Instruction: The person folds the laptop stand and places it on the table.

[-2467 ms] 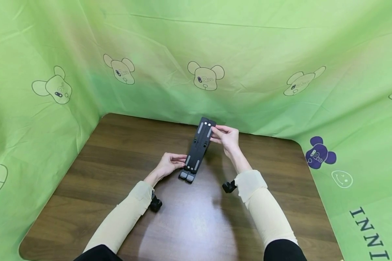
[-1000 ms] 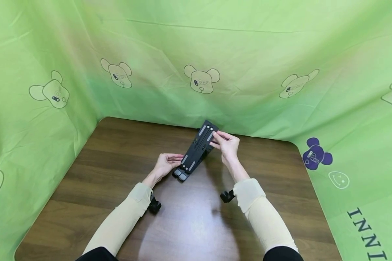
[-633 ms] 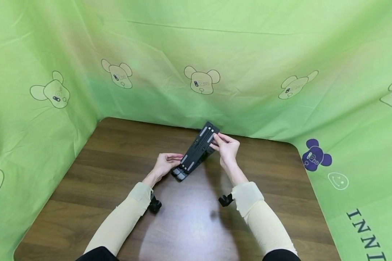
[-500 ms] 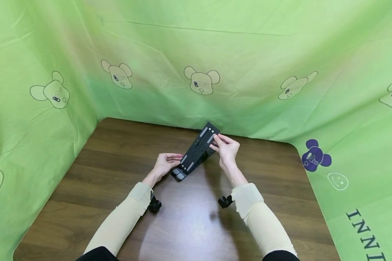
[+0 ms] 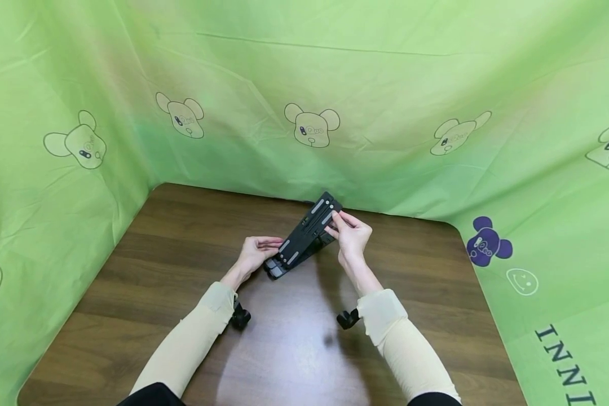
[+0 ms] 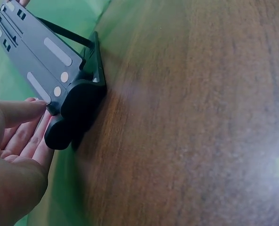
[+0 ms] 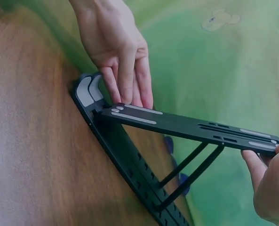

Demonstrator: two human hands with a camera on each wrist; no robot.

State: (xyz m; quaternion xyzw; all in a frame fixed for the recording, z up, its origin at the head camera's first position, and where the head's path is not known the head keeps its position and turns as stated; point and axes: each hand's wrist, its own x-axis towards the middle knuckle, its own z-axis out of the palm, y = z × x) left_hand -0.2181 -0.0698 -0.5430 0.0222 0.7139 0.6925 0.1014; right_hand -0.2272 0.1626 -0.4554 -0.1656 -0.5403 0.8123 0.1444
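Observation:
A black folding laptop stand (image 5: 303, 237) with grey pads stands on the wooden table, its narrow top plate (image 7: 177, 125) raised at a slant above its base (image 7: 125, 155). Two thin struts (image 7: 188, 174) link plate and base, which has a row of notches. At the hinge end, next to the curved front hooks (image 6: 78, 101), my left hand (image 5: 254, 254) pinches the plate's edge between thumb and fingers. My right hand (image 5: 352, 232) grips the raised far end, thumb on the upper face. Its other fingers are partly hidden behind the plate.
Green cloth (image 5: 312, 67) printed with cartoon heads hangs around the back and sides of the table (image 5: 182, 225). The stand's far end is close to the back cloth. Black camera mounts (image 5: 241, 317) sit at both wrists.
The stand has swung clockwise, its near end shifting left and its far end right. More of the space beneath the plate shows. My right hand has moved slightly down; both hands keep their hold.

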